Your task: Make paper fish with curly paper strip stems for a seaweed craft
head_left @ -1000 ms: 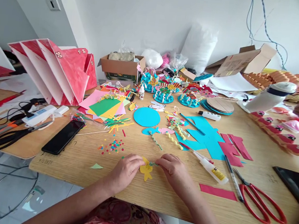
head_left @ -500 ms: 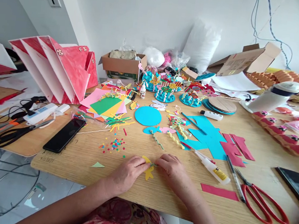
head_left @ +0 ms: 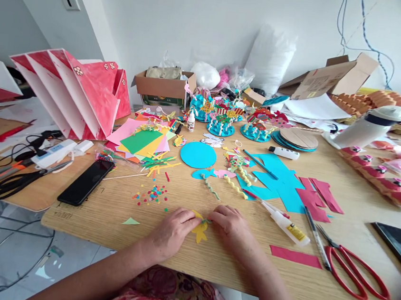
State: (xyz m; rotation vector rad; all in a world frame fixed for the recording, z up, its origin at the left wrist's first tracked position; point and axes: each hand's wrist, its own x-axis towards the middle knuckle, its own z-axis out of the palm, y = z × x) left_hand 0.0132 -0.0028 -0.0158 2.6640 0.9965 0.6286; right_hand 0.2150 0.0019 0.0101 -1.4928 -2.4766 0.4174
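A yellow paper fish shape (head_left: 200,234) lies on the wooden table close to its front edge, between my two hands. My left hand (head_left: 177,228) is closed, with its fingertips on the left side of the yellow paper. My right hand (head_left: 226,224) has its fingers pressed together at the end of a small green strip (head_left: 205,220) that crosses the yellow paper. The fingers hide part of the strip. Behind my hands are a twisted green strip (head_left: 211,188), a blue paper fish (head_left: 203,173) and a blue disc (head_left: 198,155).
Glue bottle (head_left: 290,227), pen (head_left: 317,238) and red-handled scissors (head_left: 356,271) lie right. A black phone (head_left: 85,182), paper dots (head_left: 157,193) and coloured sheets (head_left: 140,141) lie left. Finished blue-based pieces (head_left: 220,128) stand at the back.
The view has shifted very slightly. Both hands stay at the yellow paper in nearly the same pose.
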